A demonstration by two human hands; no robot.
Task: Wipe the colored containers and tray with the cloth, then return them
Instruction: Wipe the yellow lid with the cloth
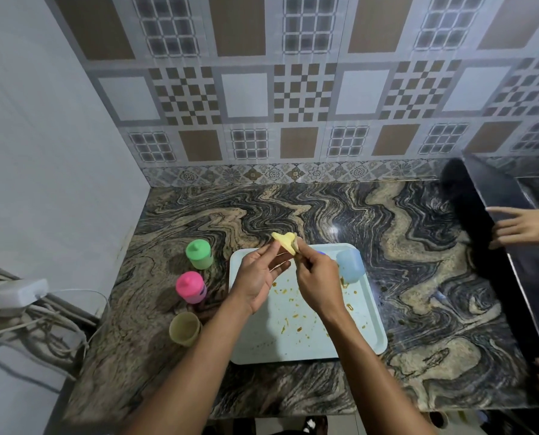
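A pale blue tray (368, 318) with orange-brown smears lies on the marbled counter. Above its far edge, my left hand (261, 274) and my right hand (318, 281) both pinch a small yellow piece (284, 241); I cannot tell whether it is a cloth or a lid. A blue container (350, 265) stands on the tray's far right corner. A bit of blue (321, 253) peeks out behind my right hand. Left of the tray stand a green lidded container (199, 254), a pink lidded container (190, 287) and an open yellow container (185, 328).
A white power strip (12, 295) with tangled cables sits off the counter's left edge. At the right, a dark shiny panel (494, 246) is held by another person's hands (525, 229). Patterned wall tiles rise behind the counter.
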